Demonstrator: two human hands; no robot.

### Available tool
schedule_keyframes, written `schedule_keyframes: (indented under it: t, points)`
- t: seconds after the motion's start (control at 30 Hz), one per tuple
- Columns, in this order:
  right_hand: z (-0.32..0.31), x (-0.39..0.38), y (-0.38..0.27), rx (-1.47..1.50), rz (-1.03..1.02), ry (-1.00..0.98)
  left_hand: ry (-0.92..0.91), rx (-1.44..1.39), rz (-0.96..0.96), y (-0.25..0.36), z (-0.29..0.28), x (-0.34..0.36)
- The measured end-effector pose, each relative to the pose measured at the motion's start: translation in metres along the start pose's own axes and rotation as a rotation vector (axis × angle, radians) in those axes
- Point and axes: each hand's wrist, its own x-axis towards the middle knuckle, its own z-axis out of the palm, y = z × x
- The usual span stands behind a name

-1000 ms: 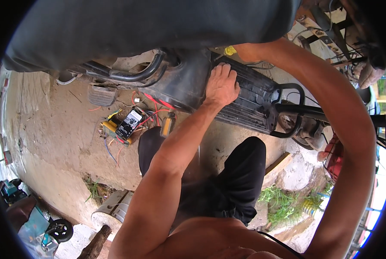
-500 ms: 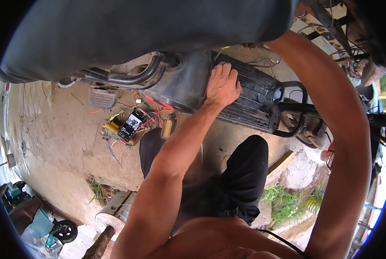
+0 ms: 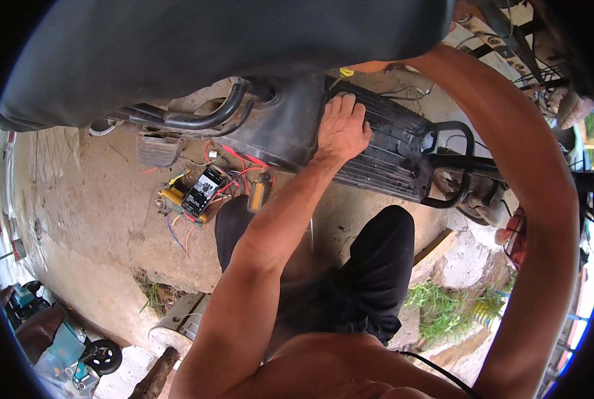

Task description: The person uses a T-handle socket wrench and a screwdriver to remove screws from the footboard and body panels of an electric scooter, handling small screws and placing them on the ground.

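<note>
My left hand [image 3: 343,130] lies on the ridged black footboard [image 3: 390,156] of a scooter, near the smooth black body panel [image 3: 277,130]. Its fingers are bent a little and hold nothing that shows. My right arm curves round from the right edge to the far side of the scooter. Only a strip of my right hand [image 3: 370,66] shows below the large dark seat [image 3: 243,46], which hides its fingers. Close to it is a small yellow piece [image 3: 346,72], and a thin wire [image 3: 406,93] runs over the ground beyond the footboard.
Left of my knee, a lit phone [image 3: 202,191] rests on a yellow tool [image 3: 172,195] among red and blue wires. A yellow-and-black block [image 3: 259,193] stands nearby. Black tube bars [image 3: 466,136] stick out at the footboard's right end. A white bucket [image 3: 177,319] stands lower left.
My right hand has slid left along the scooter's far side, further under the seat's edge, and its arm has shifted slightly. My left hand stays in place on the footboard.
</note>
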Motion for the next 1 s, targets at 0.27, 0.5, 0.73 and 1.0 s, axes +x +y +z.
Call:
schedule_keyframes:
  t: [0.27,0.5,0.73,1.0]
  points:
    - [0.014,0.02,-0.01,-0.515,-0.065,-0.196,0.001,0.015,0.005,-0.004,-0.002,0.001]
    - [0.039,-0.059,-0.002,0.184,0.353,0.337,0.011,0.001,0.004,-0.004,0.002,0.001]
    - [0.227,-0.127,-0.017,1.177,0.719,0.707,0.002,-0.005,0.016,0.003,0.003,0.005]
    - [0.329,-0.117,-0.104,1.178,0.775,1.112,-0.015,0.06,0.011,0.001,0.004,0.002]
